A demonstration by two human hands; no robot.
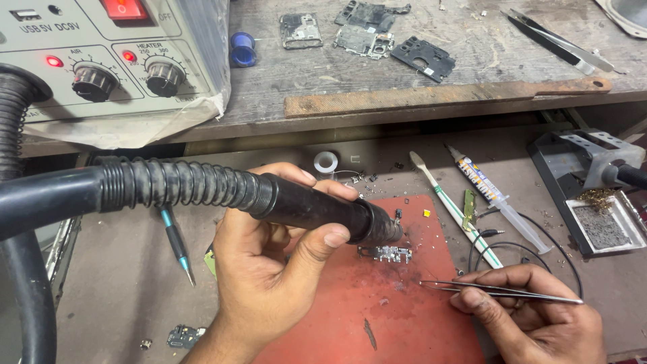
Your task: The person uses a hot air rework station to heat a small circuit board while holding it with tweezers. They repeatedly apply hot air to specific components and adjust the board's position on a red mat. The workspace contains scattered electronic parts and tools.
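The left hand (269, 269) grips the hot-air gun handle (317, 209), its nozzle aimed down over the small circuit board (386, 254) between both hands; the right hand (532, 313) pinches tweezers (499, 291), tips near it.

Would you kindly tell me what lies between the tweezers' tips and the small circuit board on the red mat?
In the head view, only bare red mat with dusty specks separates the tweezers from the small circuit board.

Mat (418, 317): showing dull red
Hot-air handle (317, 209): looking black, ribbed
Tweezers (499, 291): gleaming silver
Station (101, 61): glowing red lights on grey
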